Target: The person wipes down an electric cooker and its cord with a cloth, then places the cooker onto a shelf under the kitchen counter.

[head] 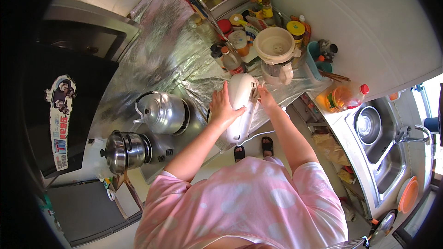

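Note:
A white plastic electric appliance base (238, 91) is tipped on its side over the foil-covered counter, its underside turned toward the right. My left hand (223, 109) holds it from the left, fingers spread and thumb across its front. My right hand (265, 97) grips at the underside on the right, the fingertips partly hidden there. From its lower end a white power cord (258, 135) runs off to the right. Just beyond stands a clear jug (272, 72) with a cream handle, and a cream bowl-shaped top (275, 43) sits on it.
At left, an aluminium kettle (161, 112) and a steel pot (121, 152) stand on the gas stove (159, 166). Bottles and jars crowd a metal rack (225, 0) behind. To the right are an oil bottle (341, 98), a teal utensil holder (313, 60) and a steel sink (394, 173).

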Action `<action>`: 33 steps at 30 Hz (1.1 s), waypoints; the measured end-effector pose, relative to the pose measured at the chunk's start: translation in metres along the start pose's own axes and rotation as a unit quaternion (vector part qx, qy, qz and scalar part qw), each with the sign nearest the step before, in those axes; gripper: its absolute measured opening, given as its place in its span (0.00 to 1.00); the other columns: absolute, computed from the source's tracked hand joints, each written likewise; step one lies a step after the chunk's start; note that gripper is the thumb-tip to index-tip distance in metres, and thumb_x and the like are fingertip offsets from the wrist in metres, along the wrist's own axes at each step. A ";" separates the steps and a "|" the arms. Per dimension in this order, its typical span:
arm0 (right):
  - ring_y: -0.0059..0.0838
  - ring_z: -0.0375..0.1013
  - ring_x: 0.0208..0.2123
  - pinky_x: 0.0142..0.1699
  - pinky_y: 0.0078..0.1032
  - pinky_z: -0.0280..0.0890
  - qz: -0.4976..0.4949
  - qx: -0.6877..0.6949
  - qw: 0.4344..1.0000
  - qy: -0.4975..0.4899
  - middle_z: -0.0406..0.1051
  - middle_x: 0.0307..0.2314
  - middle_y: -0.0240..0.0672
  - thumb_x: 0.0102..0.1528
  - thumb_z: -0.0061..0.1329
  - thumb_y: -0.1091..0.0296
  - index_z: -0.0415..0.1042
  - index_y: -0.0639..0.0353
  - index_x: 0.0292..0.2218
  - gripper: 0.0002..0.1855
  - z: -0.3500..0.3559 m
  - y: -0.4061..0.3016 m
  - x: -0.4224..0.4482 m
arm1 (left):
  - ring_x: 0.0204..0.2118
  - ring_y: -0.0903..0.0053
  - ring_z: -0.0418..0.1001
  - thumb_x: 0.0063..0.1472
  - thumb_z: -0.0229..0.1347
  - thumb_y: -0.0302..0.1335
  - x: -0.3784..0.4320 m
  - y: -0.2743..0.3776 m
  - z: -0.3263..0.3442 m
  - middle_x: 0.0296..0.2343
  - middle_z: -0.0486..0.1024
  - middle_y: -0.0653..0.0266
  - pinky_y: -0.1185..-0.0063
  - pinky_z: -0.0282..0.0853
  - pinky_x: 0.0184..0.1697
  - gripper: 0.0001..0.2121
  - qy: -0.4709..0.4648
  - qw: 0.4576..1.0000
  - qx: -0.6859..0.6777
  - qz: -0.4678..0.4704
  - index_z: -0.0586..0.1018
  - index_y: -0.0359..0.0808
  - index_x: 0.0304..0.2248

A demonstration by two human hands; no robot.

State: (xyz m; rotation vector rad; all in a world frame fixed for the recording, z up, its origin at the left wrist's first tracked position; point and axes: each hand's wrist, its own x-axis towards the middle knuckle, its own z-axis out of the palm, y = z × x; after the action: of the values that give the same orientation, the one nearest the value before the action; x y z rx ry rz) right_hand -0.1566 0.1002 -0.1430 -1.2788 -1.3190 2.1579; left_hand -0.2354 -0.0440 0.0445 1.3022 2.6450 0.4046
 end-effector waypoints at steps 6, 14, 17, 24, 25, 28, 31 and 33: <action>0.36 0.49 0.57 0.58 0.25 0.44 -0.015 0.014 0.999 -0.028 0.51 0.54 0.48 0.56 0.37 0.47 0.49 0.71 0.54 0.37 0.002 -0.018 -0.022 | 0.50 0.58 0.57 0.38 0.60 0.52 0.037 0.019 -0.015 0.44 0.61 0.44 0.63 0.42 0.55 0.53 -0.095 0.994 0.061 -0.013 0.42 0.37 0.57; 0.27 0.59 0.49 0.53 0.23 0.51 -0.090 0.081 0.990 -0.066 0.63 0.45 0.37 0.57 0.36 0.64 0.61 0.59 0.50 0.19 -0.005 -0.021 -0.039 | 0.50 0.57 0.60 0.38 0.58 0.54 0.065 0.041 -0.002 0.48 0.59 0.45 0.63 0.50 0.53 0.53 -0.174 0.970 0.155 -0.065 0.43 0.36 0.57; 0.29 0.62 0.45 0.49 0.24 0.56 -0.160 0.034 0.986 -0.022 0.65 0.42 0.39 0.56 0.36 0.66 0.61 0.60 0.49 0.19 -0.009 0.000 -0.035 | 0.50 0.58 0.61 0.37 0.59 0.54 0.063 0.040 0.000 0.47 0.59 0.46 0.65 0.56 0.50 0.53 -0.148 0.979 0.134 -0.048 0.43 0.39 0.57; 0.25 0.66 0.29 0.35 0.21 0.61 0.022 0.134 0.986 0.099 0.67 0.28 0.34 0.53 0.42 0.61 0.63 0.66 0.41 0.19 0.002 0.052 -0.047 | 0.48 0.58 0.63 0.38 0.60 0.50 0.064 0.046 -0.012 0.45 0.60 0.46 0.70 0.63 0.45 0.51 -0.186 0.972 0.132 -0.062 0.45 0.42 0.57; 0.25 0.66 0.29 0.35 0.21 0.61 0.021 0.134 0.986 0.099 0.67 0.28 0.34 0.53 0.42 0.61 0.63 0.66 0.41 0.19 0.003 0.050 -0.047 | 0.47 0.57 0.63 0.38 0.60 0.49 0.064 0.043 -0.010 0.45 0.60 0.46 0.69 0.62 0.46 0.50 -0.167 0.976 0.126 -0.056 0.46 0.42 0.57; 0.24 0.68 0.32 0.36 0.21 0.63 0.018 0.161 0.987 0.023 0.68 0.31 0.33 0.55 0.40 0.61 0.64 0.60 0.41 0.15 0.004 0.040 -0.048 | 0.47 0.56 0.63 0.38 0.60 0.48 0.062 0.035 -0.008 0.44 0.61 0.45 0.68 0.59 0.48 0.49 -0.133 0.983 0.125 -0.033 0.47 0.42 0.57; 0.21 0.68 0.28 0.31 0.19 0.62 0.077 0.201 0.976 -0.040 0.69 0.28 0.30 0.55 0.42 0.62 0.64 0.57 0.40 0.13 -0.006 0.032 -0.046 | 0.46 0.57 0.64 0.37 0.60 0.46 0.056 0.034 -0.011 0.43 0.62 0.46 0.67 0.55 0.50 0.48 -0.117 0.985 0.130 -0.006 0.48 0.42 0.56; 0.20 0.64 0.25 0.30 0.20 0.60 0.093 0.202 0.973 -0.057 0.66 0.25 0.28 0.54 0.44 0.59 0.66 0.59 0.40 0.16 -0.007 0.025 -0.048 | 0.46 0.58 0.64 0.36 0.60 0.45 0.048 0.031 -0.016 0.42 0.63 0.46 0.66 0.53 0.51 0.48 -0.112 0.985 0.129 0.004 0.49 0.43 0.56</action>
State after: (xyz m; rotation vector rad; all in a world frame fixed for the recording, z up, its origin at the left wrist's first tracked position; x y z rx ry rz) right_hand -0.1202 0.0600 -0.1398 -1.1618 -0.7587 2.4941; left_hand -0.2453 0.0095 0.0685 1.3377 2.5639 -0.0849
